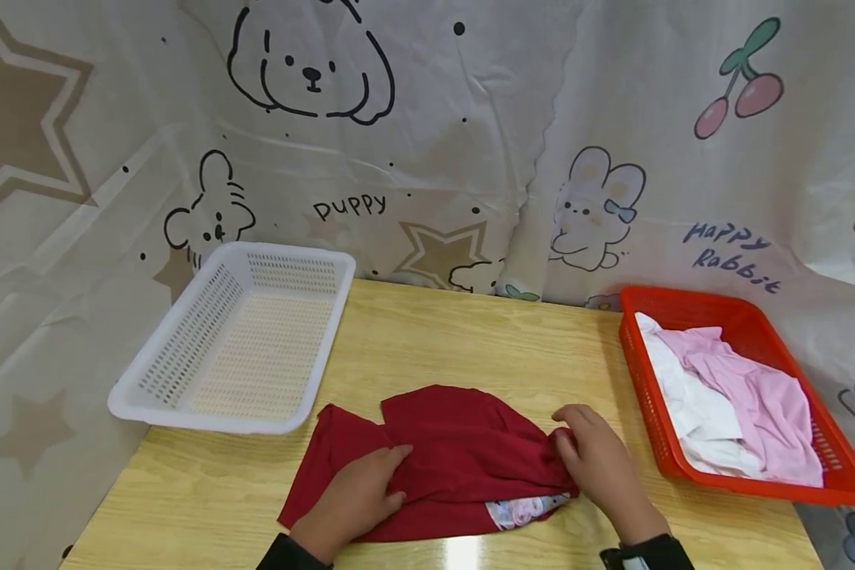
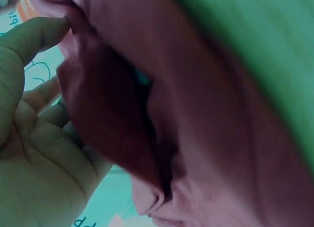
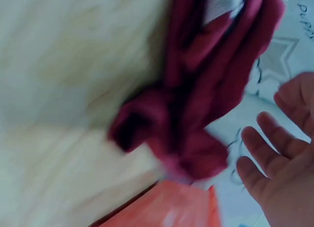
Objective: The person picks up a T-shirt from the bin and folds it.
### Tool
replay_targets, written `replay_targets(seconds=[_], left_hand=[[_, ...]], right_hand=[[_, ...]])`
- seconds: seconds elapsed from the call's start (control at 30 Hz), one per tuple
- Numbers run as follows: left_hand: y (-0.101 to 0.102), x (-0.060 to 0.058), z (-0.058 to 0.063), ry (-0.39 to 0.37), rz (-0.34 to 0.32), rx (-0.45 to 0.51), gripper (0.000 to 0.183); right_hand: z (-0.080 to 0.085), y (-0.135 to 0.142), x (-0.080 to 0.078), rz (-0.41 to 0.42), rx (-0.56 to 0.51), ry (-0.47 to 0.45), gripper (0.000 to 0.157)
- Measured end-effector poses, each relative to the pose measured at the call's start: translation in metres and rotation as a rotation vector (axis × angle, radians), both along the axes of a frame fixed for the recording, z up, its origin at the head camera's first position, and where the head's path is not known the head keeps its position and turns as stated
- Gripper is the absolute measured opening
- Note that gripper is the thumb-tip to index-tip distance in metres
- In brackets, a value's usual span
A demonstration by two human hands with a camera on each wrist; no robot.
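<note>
In the head view the dark red garment [image 1: 456, 451] lies rumpled at lower centre of the frame, on the wood-grain desk [image 1: 470, 340]; desk surface stretches behind it between the white basket [image 1: 207, 421] at left and the red basket [image 1: 644, 412] at right; only a narrow strip of desk parts the right hand [image 1: 602, 467] from the red basket; the white basket's rim covers part of the desk's left edge. The left hand [image 1: 356, 495] rests on the garment, thumb and forefinger spread apart; the right hand is at its right end, fingers loosely bent. A floral patch [image 1: 520, 511] shows near the lower right hem; white cloth [image 1: 698, 412] and pink cloth [image 1: 762, 396] lie in the red basket; black cuffs [image 1: 288, 556] are cut off by the bottom edge.

The left wrist view shows a dark opening in the garment, unseen from the head; the left hand's thumb touches the fabric at upper left, while some fingertips pass behind it, hidden.

The right wrist view shows a gap between the right hand's half-spread fingers and the garment, a detail hard to judge from above; it holds nothing; the garment's bunched end is blurred.
</note>
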State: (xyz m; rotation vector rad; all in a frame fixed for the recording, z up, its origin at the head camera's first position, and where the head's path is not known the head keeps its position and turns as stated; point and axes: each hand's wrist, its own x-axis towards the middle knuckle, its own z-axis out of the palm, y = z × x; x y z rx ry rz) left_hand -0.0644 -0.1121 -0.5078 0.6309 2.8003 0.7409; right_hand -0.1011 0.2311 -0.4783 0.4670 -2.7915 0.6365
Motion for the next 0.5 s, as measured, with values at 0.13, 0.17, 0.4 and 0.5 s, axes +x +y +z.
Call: replay_targets(seconds=[0.13,0.17,0.4,0.5], left_hand=[[-0.001,0.004,-0.002,0.014,0.054,0.015,0.065],[-0.002,0.005,-0.002,0.012,0.072,0.016,0.065],[-0.006,0.011,-0.006,-0.023,0.156,0.042,0.049],[-0.007,0.012,-0.007,-0.036,0.152,0.053,0.036]], right_hand=[[0.007,-0.038,-0.028,0.059,0.037,-0.114,0.018],[0.007,-0.046,-0.036,0.075,0.041,-0.146,0.019],[-0.019,-0.088,-0.075,0.219,0.063,-0.344,0.032],[-0.030,-0.095,-0.079,0.226,0.095,-0.370,0.041]])
